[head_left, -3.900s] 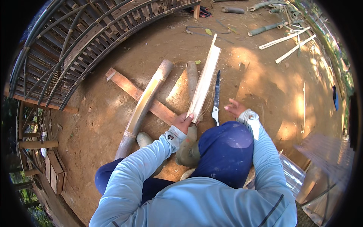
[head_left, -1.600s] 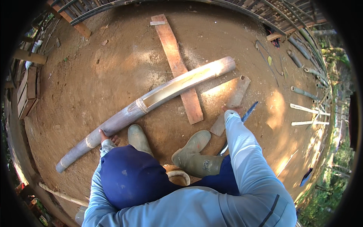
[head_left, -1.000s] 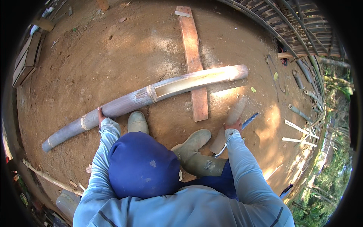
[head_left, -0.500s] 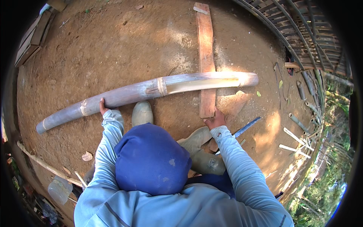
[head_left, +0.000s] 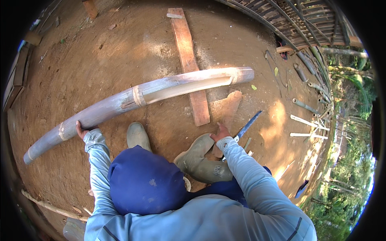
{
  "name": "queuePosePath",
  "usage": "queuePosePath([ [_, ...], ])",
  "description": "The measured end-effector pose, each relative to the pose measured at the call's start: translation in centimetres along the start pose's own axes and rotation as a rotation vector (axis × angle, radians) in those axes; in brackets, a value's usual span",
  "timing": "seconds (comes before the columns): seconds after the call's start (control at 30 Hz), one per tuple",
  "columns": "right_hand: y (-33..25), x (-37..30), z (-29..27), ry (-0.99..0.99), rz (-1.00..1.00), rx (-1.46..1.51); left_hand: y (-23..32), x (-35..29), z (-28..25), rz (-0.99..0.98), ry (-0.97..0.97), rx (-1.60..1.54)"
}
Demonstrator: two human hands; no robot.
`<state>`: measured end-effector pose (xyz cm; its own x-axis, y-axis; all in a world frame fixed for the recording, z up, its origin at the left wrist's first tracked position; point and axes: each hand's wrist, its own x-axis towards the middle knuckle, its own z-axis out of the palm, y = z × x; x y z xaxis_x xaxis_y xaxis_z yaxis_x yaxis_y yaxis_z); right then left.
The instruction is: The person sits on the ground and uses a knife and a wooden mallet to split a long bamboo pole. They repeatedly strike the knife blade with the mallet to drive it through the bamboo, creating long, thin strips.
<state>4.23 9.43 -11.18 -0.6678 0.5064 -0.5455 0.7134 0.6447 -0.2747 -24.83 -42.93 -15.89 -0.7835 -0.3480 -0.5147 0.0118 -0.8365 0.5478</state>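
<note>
Touching bamboo pole (head_left: 106,109) across reddish plank (head_left: 183,44), my left hand (head_left: 82,131), grip unclear, my right hand (head_left: 220,132), fingers parted, beside brown offcut (head_left: 231,105), crate (head_left: 18,76) at left, contents hidden, pole's opening (head_left: 187,88) rolled further toward me than earlier

Wide fisheye view from the head, facing down, torso (head_left: 197,219) near, ground (head_left: 100,68) beyond

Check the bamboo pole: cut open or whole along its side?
Cut open partway: a slot in the bamboo pole shows its pale inside.

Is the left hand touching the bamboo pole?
Touching. The head view shows the left hand against the near side of the bamboo pole, one digit overlapping its edge with no gap.
</note>
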Motion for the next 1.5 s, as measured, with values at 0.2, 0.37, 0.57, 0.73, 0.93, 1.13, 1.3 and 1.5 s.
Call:
queuePosePath([
  [0.2,-1.1,-0.2,0.8,-0.070,0.012,0.029,0.2,-0.4,-0.1,-0.022,0.058,0.062],
  [0.37,-0.3,-0.5,2.2,-0.144,0.024,0.037,-0.5,0.7,-2.3,-0.094,0.113,0.175],
  [0.57,1.0,-0.8,2.2,-0.167,-0.017,0.051,-2.7,2.2,-3.7,-0.199,0.174,0.245],
  [0.73,-0.4,-0.7,1.1,-0.202,0.031,0.035,-3.7,2.3,-2.6,-0.171,0.291,0.424],
  [0.93,-0.8,-1.0,1.9,-0.194,0.013,0.063,-2.3,1.4,-0.1,-0.228,0.376,0.598],
  [1.13,-0.1,-1.5,3.2,-0.249,-0.007,0.053,-3.2,-2.0,3.3,0.566,0.798,1.592],
  [1.3,0.0,-2.3,2.2,-0.249,0.016,0.016,-5.3,-9.7,7.8,0.869,-0.685,2.279],
  [1.5,1.1,-4.1,1.9,-0.205,0.043,0.165,-7.4,-7.2,9.1,0.696,-0.913,2.585],
])
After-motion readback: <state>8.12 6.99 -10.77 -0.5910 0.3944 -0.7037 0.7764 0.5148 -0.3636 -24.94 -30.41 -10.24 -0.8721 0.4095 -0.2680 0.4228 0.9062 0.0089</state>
